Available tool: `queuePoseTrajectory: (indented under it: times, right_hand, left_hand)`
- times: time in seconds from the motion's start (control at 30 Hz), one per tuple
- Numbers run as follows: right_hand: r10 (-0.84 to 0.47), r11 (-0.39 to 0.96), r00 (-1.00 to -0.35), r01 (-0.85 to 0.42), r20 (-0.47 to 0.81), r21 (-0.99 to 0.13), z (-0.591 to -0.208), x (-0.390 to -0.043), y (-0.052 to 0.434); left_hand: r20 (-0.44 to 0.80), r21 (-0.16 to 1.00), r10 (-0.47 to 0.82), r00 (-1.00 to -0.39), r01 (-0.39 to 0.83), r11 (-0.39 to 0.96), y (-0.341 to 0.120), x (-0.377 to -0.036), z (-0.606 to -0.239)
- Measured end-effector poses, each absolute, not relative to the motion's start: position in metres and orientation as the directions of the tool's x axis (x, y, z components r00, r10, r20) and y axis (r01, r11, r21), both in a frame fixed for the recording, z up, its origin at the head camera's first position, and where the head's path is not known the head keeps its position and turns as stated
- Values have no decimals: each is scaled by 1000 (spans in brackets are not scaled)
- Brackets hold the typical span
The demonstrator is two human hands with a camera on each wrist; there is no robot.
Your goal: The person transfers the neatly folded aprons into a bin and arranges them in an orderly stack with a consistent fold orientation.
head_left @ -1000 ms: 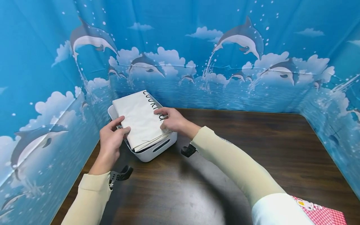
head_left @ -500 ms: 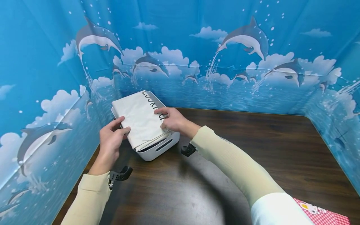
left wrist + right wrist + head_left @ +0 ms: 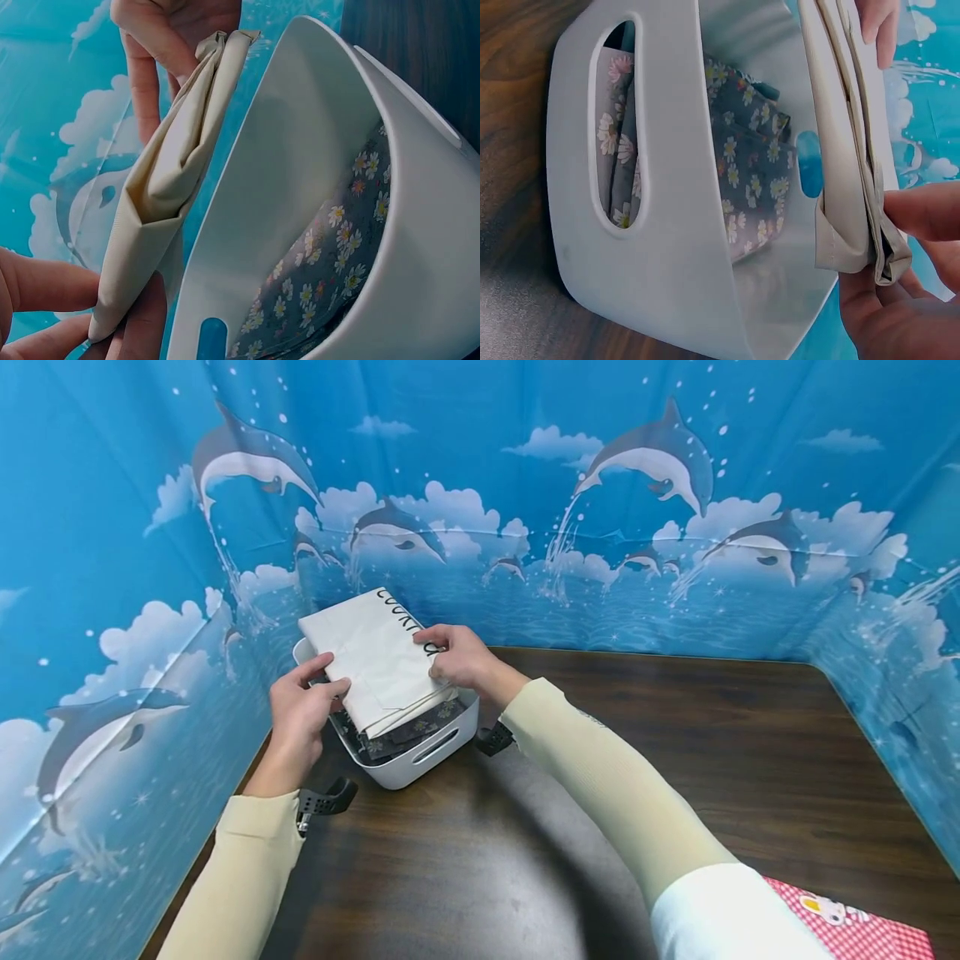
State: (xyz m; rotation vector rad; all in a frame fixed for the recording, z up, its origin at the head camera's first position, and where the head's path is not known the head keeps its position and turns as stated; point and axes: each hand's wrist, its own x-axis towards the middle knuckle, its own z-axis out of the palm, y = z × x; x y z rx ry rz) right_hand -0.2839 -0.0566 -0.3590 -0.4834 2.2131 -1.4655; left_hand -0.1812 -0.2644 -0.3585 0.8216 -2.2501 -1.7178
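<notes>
Between my hands is a folded cream cloth (image 3: 371, 656) with black lettering along its right edge. My left hand (image 3: 300, 710) pinches its left edge, thumb on top and fingers underneath. At the right edge my right hand (image 3: 465, 658) pinches it the same way. The cloth is raised over a white plastic basket (image 3: 431, 760) with slotted handles, and both wrist views show it apart from the rim. Inside the basket lies a dark grey fabric (image 3: 750, 161) printed with small daisies; the cream cloth hides part of it in the head view.
The basket stands on a dark wooden table (image 3: 465, 877), in its far left corner. Blue dolphin curtains (image 3: 525, 468) enclose the back and sides. A red checked item (image 3: 847, 918) with a rabbit print lies at the near right, partly behind my right sleeve.
Both hands have lifted the cream cloth a little, up and away from the basket's near side. More of the daisy-printed fabric inside now shows.
</notes>
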Motion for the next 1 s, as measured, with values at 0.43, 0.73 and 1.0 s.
queuePoseTrajectory:
  times: [0.43, 0.73, 1.0]
  right_hand:
    - [-506, 378, -842, -24, -185, -925, -359, -285, -56]
    - [-497, 398, -845, -19, -199, -917, -361, -285, -57]
    - [-501, 396, -844, -28, -190, -918, -362, -285, -57]
  left_hand:
    - [-161, 934, -534, -830, -303, 189, -264, -183, -358]
    - [-161, 934, -532, -831, -302, 189, -265, -183, -359]
    - [-162, 935, -532, -831, -302, 186, -266, -183, -360]
